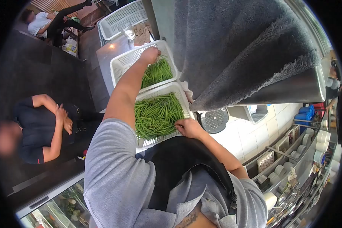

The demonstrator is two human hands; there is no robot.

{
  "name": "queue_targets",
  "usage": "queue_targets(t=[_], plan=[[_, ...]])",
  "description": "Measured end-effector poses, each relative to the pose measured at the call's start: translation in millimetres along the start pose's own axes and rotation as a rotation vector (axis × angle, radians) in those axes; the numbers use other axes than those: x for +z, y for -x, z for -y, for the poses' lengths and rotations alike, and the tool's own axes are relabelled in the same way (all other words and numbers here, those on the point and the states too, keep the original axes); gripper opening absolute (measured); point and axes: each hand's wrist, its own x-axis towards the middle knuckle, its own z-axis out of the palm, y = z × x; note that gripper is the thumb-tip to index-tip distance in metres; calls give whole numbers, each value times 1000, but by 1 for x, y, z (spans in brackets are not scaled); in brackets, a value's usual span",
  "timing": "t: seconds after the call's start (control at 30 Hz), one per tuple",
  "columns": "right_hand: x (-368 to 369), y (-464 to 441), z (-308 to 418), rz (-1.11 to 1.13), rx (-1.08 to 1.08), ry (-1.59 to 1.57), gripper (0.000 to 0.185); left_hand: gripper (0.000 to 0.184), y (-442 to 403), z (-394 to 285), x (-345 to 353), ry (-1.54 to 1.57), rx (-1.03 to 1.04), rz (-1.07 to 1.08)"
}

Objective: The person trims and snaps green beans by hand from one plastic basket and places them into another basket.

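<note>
My left hand (151,55) reaches into the far white perforated basket (121,64), its fingers closed at the top end of a pile of green beans (156,72). These beans lie fairly aligned on the basket's right side. Closer to me, a second white basket (165,89) holds a wider, tangled heap of green beans (157,114). At its right front corner is my right hand (189,128), fingers curled in beside the heap and the rim. What those fingers hold, if anything, is hidden.
Another white basket (123,21) stands beyond, near a brown cloth (141,35). A large grey towel (232,45) drapes at the upper right. One person (45,125) stands at left with arms folded; another (41,24) sits farther back. Shelves of dishes (289,163) line the right.
</note>
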Motion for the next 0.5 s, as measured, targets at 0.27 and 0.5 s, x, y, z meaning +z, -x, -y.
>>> queue_targets(t=[0.27,0.5], plan=[[2,-6,5,9,36,51,23,24,81,18,-3,160,-540,-125],[8,-13,4,44,28,51,28,34,153,-19,-9,838,-867,285]])
